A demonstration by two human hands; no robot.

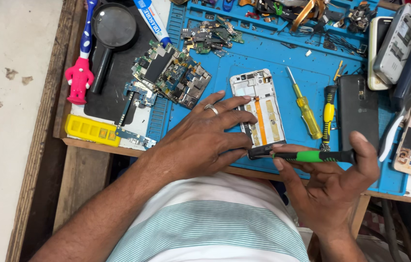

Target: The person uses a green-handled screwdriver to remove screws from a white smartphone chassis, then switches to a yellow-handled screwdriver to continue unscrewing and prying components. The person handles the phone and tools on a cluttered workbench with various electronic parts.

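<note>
The opened phone frame [259, 107] lies on the blue work mat [302, 58] directly ahead of the person, its long axis running away from the body and leaning slightly leftward at the far end, with its near end close to the mat's front edge. The left hand [205, 138] comes in from the left and rests on that near end, fingers spread and pressing along the frame's left side and lower edge, a ring on one finger. The right hand [331, 182] sits to the right and nearer the body, closed around a screwdriver with a green and black handle [312, 156]; the tool lies almost level, pointing left, and its tip meets the bottom edge of the frame just beside the left fingertips. The left hand is thus on the frame itself, while the right reaches it only through the tool. The frame is white around its rim, with a pale metal inner plate, an orange flex strip running lengthwise down the middle and a dark strip beside it. A yellow screwdriver [305, 106] lies on the mat just right of the frame.
</note>
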